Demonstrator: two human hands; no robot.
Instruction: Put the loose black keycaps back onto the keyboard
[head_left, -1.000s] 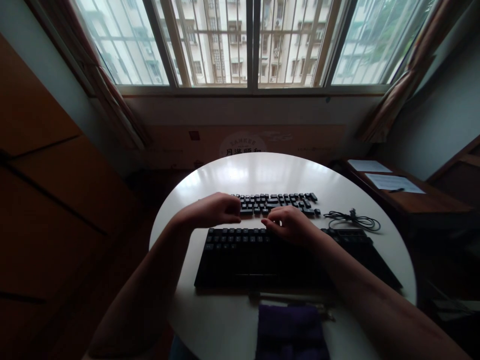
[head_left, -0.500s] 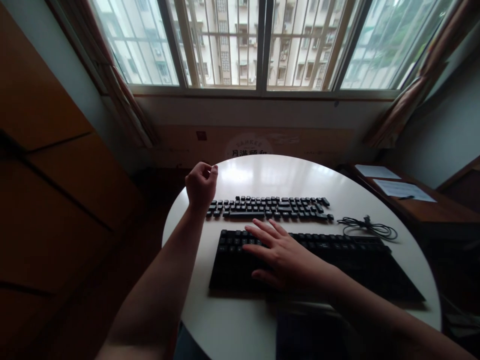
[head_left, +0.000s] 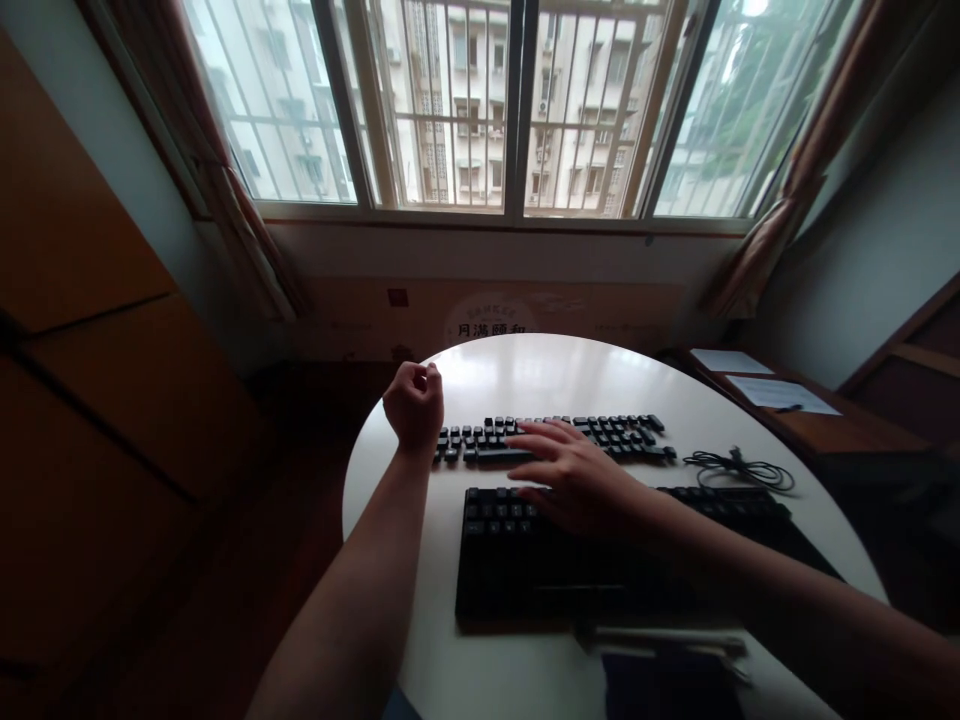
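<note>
Rows of loose black keycaps (head_left: 634,436) are laid out on the round white table (head_left: 420,560). In front of them lies a black keyboard (head_left: 510,580), with keycaps along its upper rows and a bare-looking dark lower part. At the left end of the loose rows my left hand (head_left: 415,405) is raised with its fingers curled closed; whatever they may hold is hidden. My right hand (head_left: 574,475) hovers palm down with fingers stretched out. It spans the gap between the keyboard and the loose keycaps and covers some of both.
A coiled black cable (head_left: 742,468) lies to the right of the keycaps. Near the front edge are a dark blue item (head_left: 667,685) and a thin, blurred metallic tool (head_left: 667,637). Papers (head_left: 784,393) with a pen rest on a wooden desk at the right.
My right hand has moved away from the keyboard's upper rows toward the loose keycaps. My left hand stays closed by the left end. The whole view has shifted slightly.
</note>
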